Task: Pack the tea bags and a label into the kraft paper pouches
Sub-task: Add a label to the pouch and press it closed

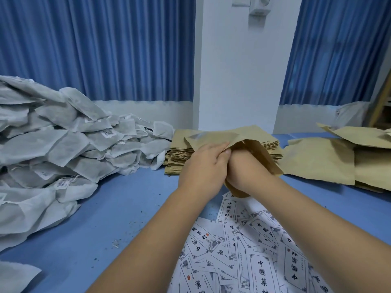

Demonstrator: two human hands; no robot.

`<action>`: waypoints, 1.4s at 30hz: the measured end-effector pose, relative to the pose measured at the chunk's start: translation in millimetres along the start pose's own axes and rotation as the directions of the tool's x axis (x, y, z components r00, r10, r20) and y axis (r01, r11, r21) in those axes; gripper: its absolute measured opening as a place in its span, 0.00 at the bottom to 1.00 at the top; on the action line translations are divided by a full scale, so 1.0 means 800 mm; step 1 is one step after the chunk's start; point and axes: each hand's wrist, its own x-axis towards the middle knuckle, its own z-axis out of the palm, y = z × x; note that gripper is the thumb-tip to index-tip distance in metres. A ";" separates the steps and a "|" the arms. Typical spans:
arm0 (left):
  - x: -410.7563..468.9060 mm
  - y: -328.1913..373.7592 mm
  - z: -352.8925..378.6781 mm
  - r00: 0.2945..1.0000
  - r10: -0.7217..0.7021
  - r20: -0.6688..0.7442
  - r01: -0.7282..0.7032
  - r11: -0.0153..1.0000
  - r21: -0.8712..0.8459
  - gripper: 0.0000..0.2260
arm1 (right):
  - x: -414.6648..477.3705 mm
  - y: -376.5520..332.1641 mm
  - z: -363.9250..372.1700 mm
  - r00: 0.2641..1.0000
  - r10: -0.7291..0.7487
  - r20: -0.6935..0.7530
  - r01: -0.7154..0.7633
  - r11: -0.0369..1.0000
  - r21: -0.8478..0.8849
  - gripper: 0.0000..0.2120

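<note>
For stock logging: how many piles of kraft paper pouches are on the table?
2: a neat stack mid-frame, a looser pile at far right; others may lie off-frame.

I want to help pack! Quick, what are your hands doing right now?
Left hand: holding the paper pouch by its mouth.
Right hand: inside the pouch; fingers hidden, so cannot tell.

Centre frame: left hand (203, 166) pinches the mouth edge of a kraft pouch (211, 138). Right hand (241, 166) is pushed inside it, fingers hidden. Left side — heap of tea bags (53, 149) on the blue worktop (105, 208). Behind the hands: pouch stack (177, 156). Lower right — scattered printed labels (254, 250). Right side: further pouches (321, 159) lying flat.
</note>
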 end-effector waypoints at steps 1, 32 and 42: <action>0.000 0.000 0.000 1.000 -0.002 -0.003 0.002 1.000 -0.009 0.16 | 0.001 0.000 0.000 1.000 -0.031 0.003 0.031 0.999 -0.015 0.12; -0.092 0.035 -0.094 0.961 0.149 -0.233 -0.125 0.986 0.114 0.12 | -0.144 0.031 -0.030 0.755 -0.075 -0.652 0.313 0.915 0.257 0.09; -0.222 0.012 -0.132 0.941 0.208 0.266 -0.337 0.594 0.730 0.35 | -0.195 -0.005 0.003 0.793 -0.405 -0.455 0.568 0.761 0.312 0.14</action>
